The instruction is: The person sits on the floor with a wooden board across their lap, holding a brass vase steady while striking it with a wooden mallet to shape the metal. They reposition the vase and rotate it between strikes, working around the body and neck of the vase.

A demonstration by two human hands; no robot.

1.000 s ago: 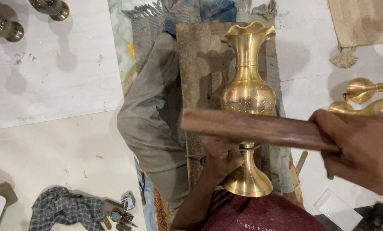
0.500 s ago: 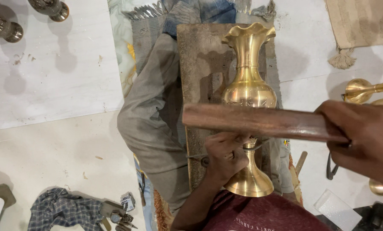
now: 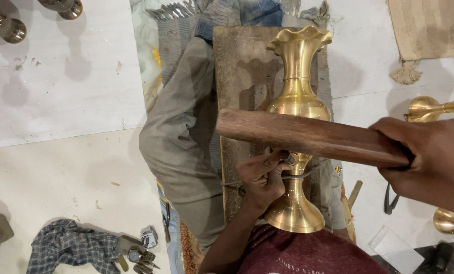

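Note:
A tall brass vase (image 3: 298,56) with a fluted rim lies on a worn wooden board (image 3: 242,66) across my lap. My left hand (image 3: 260,177) pinches a thin metal tool (image 3: 294,176) against the vase's narrow stem, just above its flared foot. My right hand (image 3: 430,162) grips one end of a thick brown wooden bat (image 3: 298,133). The bat stretches leftward across the vase's belly and hides part of it.
My grey trouser leg (image 3: 181,142) lies left of the board. Dark brass pieces (image 3: 3,28) stand at the top left, and shiny brass pieces (image 3: 435,106) lie at the right. A checked cloth (image 3: 69,248) and small tools (image 3: 135,251) lie at the bottom left. A beige mat (image 3: 430,25) sits top right.
The wooden bat in my right hand has moved a little up over the vase's belly. My left hand stays at the stem with the tool.

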